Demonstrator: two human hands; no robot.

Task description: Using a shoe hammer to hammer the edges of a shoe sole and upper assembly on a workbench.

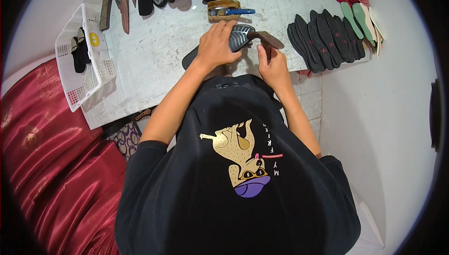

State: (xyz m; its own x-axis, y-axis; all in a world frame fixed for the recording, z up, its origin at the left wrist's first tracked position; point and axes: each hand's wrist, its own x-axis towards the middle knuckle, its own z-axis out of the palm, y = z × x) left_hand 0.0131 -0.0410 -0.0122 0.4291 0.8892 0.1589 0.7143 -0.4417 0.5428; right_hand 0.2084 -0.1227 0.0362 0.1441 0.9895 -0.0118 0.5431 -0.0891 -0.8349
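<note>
- Table (154, 44), pale and scuffed, spans the upper view from nine to three o'clock around the hands.
- Basket (96, 58), white, stands at nine o'clock on its edge.
- Stack (327, 42) of dark soles leans at three o'clock.
- Sole (242, 35), dark and ridged, lies at the table's near edge, six o'clock; probably light, bendy but firm, hard to break, its ridges giving grip. Best held across its width, fingertips clear of the hammer.
- Left hand (217, 44) clasps the sole from seven o'clock: fingers close together along the far side, thumb spread toward four; its fingertips are partly hidden.
- Right hand (275, 68), at four o'clock of the sole, has fingers curled round the handle, thumb laid along it.
- Hammer (270, 40) looks head-heavy and rigid; low on the handle suits it. Contact with the sole: cannot tell.
- Tray (210, 12), brown, sits at eleven o'clock, holding a blue-handled tool (241, 11).
</note>
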